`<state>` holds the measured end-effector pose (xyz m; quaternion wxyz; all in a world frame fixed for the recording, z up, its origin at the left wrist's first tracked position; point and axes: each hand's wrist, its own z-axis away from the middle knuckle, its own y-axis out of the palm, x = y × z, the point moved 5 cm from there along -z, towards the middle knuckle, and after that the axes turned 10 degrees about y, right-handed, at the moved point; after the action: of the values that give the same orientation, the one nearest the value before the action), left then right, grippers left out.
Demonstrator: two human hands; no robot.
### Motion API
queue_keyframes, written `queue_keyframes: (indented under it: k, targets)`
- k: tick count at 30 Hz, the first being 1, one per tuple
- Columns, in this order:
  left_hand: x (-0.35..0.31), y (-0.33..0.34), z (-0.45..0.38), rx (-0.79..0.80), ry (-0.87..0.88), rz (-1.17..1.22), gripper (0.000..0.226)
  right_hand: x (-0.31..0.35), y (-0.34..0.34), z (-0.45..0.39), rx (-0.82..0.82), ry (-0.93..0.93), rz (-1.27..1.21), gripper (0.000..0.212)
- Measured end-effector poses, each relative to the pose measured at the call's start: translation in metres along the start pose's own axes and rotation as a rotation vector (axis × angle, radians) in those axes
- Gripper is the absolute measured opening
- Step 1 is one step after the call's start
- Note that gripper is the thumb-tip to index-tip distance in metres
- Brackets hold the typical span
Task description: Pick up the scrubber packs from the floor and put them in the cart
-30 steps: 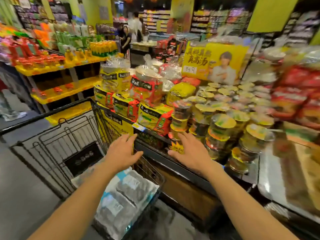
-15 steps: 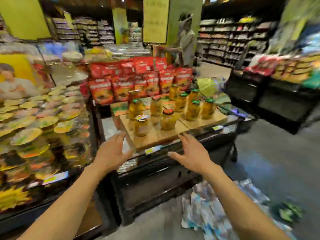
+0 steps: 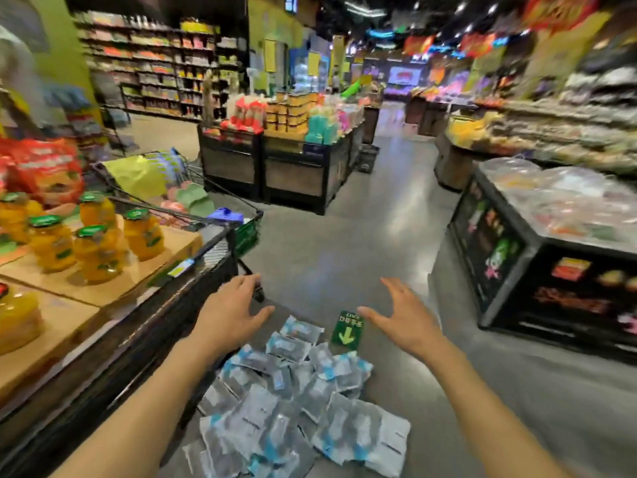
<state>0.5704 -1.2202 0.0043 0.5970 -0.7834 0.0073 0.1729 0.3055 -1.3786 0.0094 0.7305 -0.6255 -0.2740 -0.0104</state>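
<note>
Both hands out over a heap of scrubber packs [image 3: 296, 401] on the floor [image 3: 344, 257].

Left hand [image 3: 229, 313] and right hand [image 3: 401, 320] held above the heap, fingers spread and loose, gripping nothing. Packs lying overlapped beside the dark base of a display stand [image 3: 144, 326]; nearest ones cut off by the lower edge. Print on packs too blurred to read. Green cart [image 3: 241, 222] behind the stand, partly hidden by it.

Left display: jars of yellow fruit [image 3: 98, 251] with green lids standing on a wooden board [image 3: 113, 288].
Floor: green arrow sticker [image 3: 347, 330].
Right: black display bin [image 3: 537, 270] holding clear-wrapped goods.
Background: blurred aisle shelves [image 3: 162, 74].
</note>
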Motion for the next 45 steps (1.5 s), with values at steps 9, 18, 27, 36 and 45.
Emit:
queue_keyframes:
  k: [9,18,27,36,45]
  targets:
    - [-0.047,0.079,-0.147,0.121,0.222,0.111,0.076,-0.101,-0.042,-0.046,-0.108,0.269,-0.05,0.088]
    - [-0.048,0.162,-0.254,0.236,0.313,0.157,0.076,-0.136,-0.019,-0.138,-0.092,0.421,0.016,0.11]
    - [-0.027,0.329,-0.315,0.313,0.329,0.141,0.074,-0.219,0.105,-0.248,0.053,0.442,0.019,0.087]
    - [-0.015,0.679,-0.266,0.44,0.386,0.141,0.08,-0.396,0.405,-0.3,0.072,0.46,-0.029,0.098]
    - [0.041,0.972,-0.201,0.508,0.434,0.083,0.083,-0.565,0.654,-0.306,0.067,0.479,0.074,0.089]
